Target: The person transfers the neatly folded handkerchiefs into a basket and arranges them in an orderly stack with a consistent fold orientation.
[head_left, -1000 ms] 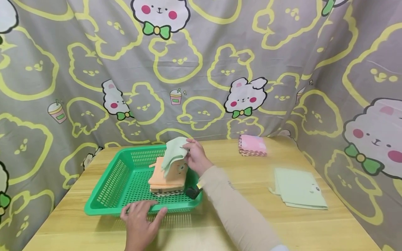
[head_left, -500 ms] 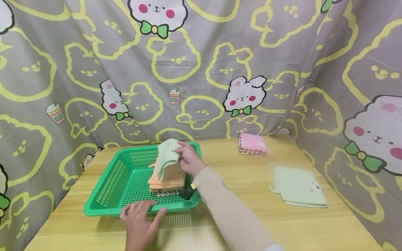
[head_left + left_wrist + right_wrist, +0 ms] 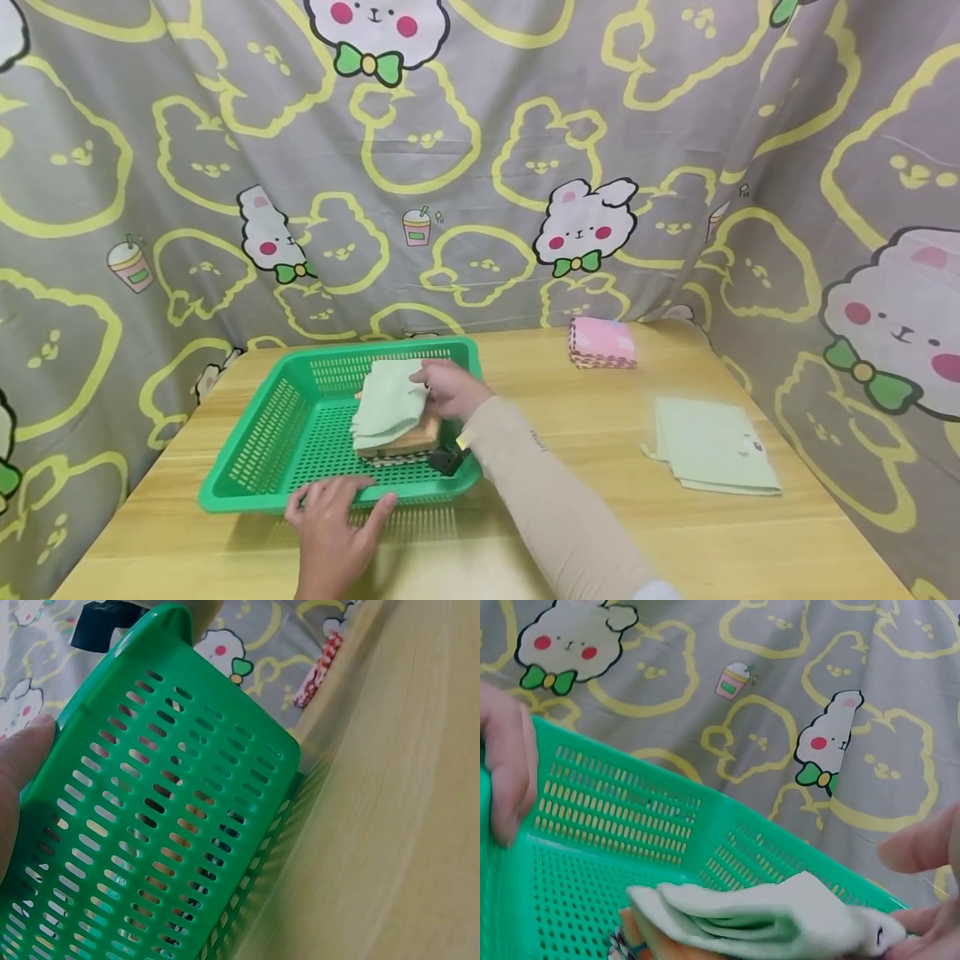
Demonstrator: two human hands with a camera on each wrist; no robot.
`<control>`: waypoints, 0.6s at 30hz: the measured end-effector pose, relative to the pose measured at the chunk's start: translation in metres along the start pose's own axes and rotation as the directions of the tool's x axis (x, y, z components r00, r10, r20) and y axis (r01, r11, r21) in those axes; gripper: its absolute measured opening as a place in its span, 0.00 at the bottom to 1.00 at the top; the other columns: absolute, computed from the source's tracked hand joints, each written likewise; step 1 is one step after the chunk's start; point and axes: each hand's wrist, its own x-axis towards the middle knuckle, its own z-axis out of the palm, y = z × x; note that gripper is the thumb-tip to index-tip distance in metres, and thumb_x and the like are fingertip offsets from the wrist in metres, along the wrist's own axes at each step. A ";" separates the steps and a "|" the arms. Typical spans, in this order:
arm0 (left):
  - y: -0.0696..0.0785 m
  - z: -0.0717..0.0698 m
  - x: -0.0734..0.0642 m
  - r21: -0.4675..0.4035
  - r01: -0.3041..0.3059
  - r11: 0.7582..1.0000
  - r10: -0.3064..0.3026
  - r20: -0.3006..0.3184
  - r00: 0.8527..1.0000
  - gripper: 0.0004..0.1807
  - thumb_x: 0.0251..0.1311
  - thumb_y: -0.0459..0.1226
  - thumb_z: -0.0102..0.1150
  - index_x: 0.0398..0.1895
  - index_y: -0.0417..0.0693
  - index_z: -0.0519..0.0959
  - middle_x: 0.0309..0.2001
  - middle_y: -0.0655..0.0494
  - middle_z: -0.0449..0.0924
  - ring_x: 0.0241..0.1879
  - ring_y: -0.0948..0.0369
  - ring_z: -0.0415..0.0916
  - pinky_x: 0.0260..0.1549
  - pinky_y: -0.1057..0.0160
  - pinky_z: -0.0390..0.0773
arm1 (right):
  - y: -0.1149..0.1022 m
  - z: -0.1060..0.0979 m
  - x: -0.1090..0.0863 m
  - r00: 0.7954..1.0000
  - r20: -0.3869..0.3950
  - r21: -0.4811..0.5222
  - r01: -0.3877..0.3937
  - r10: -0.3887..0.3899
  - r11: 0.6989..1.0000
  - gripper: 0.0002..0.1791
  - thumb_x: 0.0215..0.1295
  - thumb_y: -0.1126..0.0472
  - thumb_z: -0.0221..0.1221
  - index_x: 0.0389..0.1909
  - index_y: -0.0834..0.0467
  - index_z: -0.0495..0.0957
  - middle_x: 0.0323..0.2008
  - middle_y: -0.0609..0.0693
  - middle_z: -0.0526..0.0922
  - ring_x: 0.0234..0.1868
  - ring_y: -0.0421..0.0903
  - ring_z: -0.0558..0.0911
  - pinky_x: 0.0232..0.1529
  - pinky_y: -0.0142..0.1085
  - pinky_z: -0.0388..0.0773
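Green plastic basket (image 3: 240, 502): slotted walls, standing on a wooden table (image 3: 150, 542).

Left hand (image 3: 333, 529): at the near rim, fingers hooked over to the inside, thumb on the outside; grips the basket and lies apart from the cloths.

Pale green cloth (image 3: 386, 400): folded, inside the basket, right of its middle; rests on the pile with its near end drooping over the left side. Longer direction appears to run from far to near, slanting left toward the person.

Orange cloth (image 3: 422, 435): directly beneath, showing at the near right; a checked edge (image 3: 390, 459) below it.

Right hand (image 3: 456, 390): touching the pale green cloth on its right side, close to the far corner; the cloth lies leftward of the fingers. Edge seemingly pinched between lower digits, one digit standing clear above in the right wrist view. Of the two hands, plainly the nearer; the governing relation, by judgement, is this side hold against the pile directly below.

Pink cloth (image 3: 603, 342): folded, on the table, well right of the basket, toward the curtain (image 3: 480, 150).

Tabbed green cloth (image 3: 712, 446): folded flat, farthest right, tab pointing left.
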 end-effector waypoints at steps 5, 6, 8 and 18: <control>0.000 0.000 0.001 -0.002 -0.004 1.000 0.004 -0.009 1.000 0.24 0.58 0.59 0.61 0.30 0.46 0.81 0.31 0.50 0.82 0.36 0.51 0.71 0.49 0.34 0.48 | 0.000 -0.005 0.000 0.999 -0.006 -0.039 -0.038 0.038 0.999 0.21 0.72 0.65 0.48 0.62 0.70 0.64 0.57 0.61 0.73 0.51 0.51 0.76 0.53 0.44 0.73; 0.000 0.001 0.001 -0.005 -0.006 1.000 0.006 -0.013 1.000 0.24 0.58 0.59 0.60 0.30 0.46 0.81 0.31 0.50 0.82 0.36 0.51 0.71 0.49 0.34 0.48 | -0.001 -0.005 -0.001 0.999 -0.007 -0.043 -0.039 0.039 0.998 0.20 0.73 0.63 0.48 0.61 0.70 0.66 0.55 0.60 0.75 0.48 0.49 0.77 0.52 0.43 0.74; 0.000 0.001 0.001 -0.008 -0.008 1.000 0.008 -0.015 1.000 0.24 0.58 0.59 0.60 0.30 0.46 0.81 0.31 0.50 0.82 0.36 0.51 0.70 0.49 0.34 0.48 | 0.000 -0.005 -0.001 0.999 -0.014 -0.049 -0.033 0.033 0.998 0.20 0.72 0.62 0.49 0.59 0.69 0.68 0.53 0.58 0.76 0.47 0.47 0.76 0.52 0.41 0.73; 0.002 -0.001 0.001 0.003 0.007 1.000 -0.007 0.000 1.000 0.22 0.57 0.57 0.63 0.29 0.46 0.80 0.31 0.50 0.82 0.36 0.50 0.70 0.48 0.35 0.48 | 0.001 -0.002 -0.005 0.986 -0.167 -0.123 -0.002 -0.019 0.992 0.32 0.67 0.57 0.56 0.66 0.68 0.60 0.69 0.63 0.58 0.72 0.61 0.49 0.70 0.53 0.44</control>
